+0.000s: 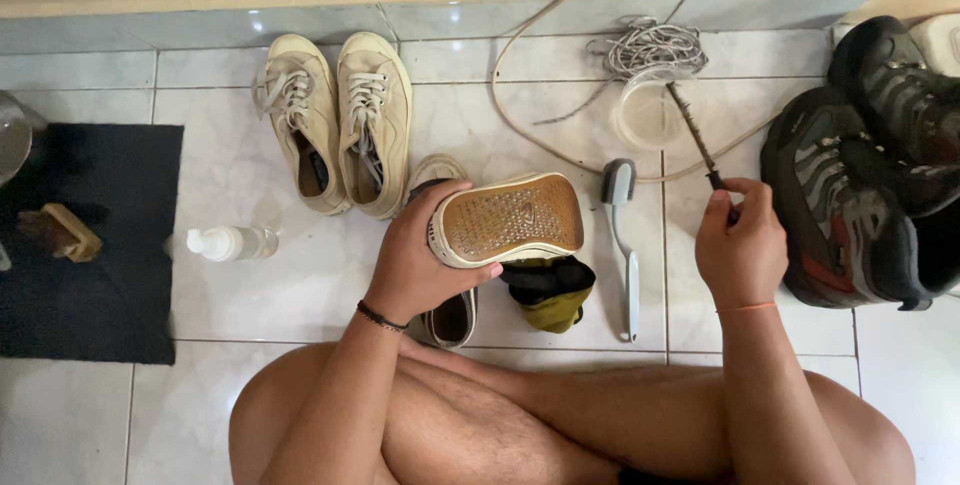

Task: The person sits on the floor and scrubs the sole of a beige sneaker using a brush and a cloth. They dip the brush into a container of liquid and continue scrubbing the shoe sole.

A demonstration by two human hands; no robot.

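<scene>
My left hand (pixel 418 263) grips a white slip-on shoe (pixel 508 218) by its heel end, turned so its tan dotted sole faces up. Its partner shoe (pixel 447 317) lies on the tiles underneath, mostly hidden. My right hand (pixel 737 245) pinches a thin dark stick-like brush (pixel 692 129) whose far end reaches into a clear plastic cup (pixel 648 112). Between my hands on the floor lie a grey-handled brush (pixel 622 237) and a crumpled olive-and-black cloth (pixel 550 290).
A pair of cream lace-up sneakers (pixel 338 117) stands at the back. A white spray bottle (pixel 230 242) lies left, beside a black mat (pixel 90 245) holding a wooden brush (pixel 62 232). Dark hiking shoes (pixel 865 175) sit right. Cord and string (pixel 645 45) lie by the wall.
</scene>
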